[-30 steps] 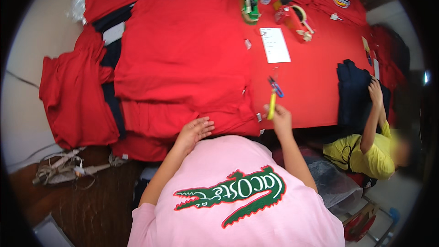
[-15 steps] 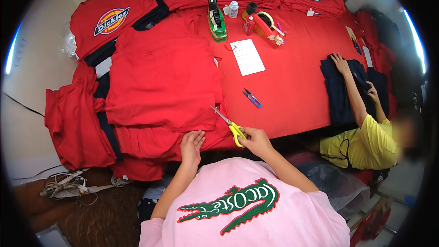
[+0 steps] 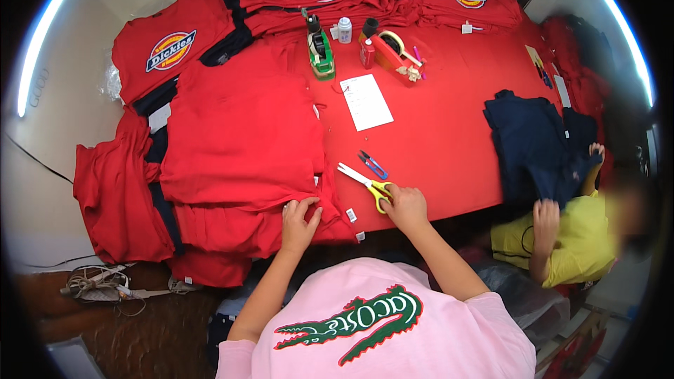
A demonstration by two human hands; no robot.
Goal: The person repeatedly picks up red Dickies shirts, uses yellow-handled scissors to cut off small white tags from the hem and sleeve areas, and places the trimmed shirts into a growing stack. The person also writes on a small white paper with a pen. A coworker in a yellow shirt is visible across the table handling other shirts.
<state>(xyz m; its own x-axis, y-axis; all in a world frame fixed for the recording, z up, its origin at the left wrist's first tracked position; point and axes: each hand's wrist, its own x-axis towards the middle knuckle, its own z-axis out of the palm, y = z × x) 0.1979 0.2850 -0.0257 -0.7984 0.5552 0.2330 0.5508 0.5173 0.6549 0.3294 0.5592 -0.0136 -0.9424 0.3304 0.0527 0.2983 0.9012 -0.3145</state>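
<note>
My right hand (image 3: 407,209) is closed on the yellow handles of a pair of scissors (image 3: 359,174). The slightly parted blades point left and away from me, low over the red table covering. With its fingers bent and thumb close by, my left hand (image 3: 300,225) grips the near edge of a red shirt (image 3: 242,126) on a layered pile. Small white labels (image 3: 350,215) show at the pile's right edge, between my hands. Blue thread snips (image 3: 373,164) lie just beyond the scissors.
Beyond are a paper sheet (image 3: 366,102), a green tape dispenser (image 3: 321,56), a white bottle (image 3: 344,30) and a red tape dispenser (image 3: 399,56). Folded red shirts (image 3: 323,0) line the back. At right, a person in yellow (image 3: 562,238) handles a dark garment (image 3: 530,144).
The scissors and my right hand have moved slightly away from me and to the right. My left hand has gone from flat to bent at the shirt's edge. The person's dark garment is partly lifted.
</note>
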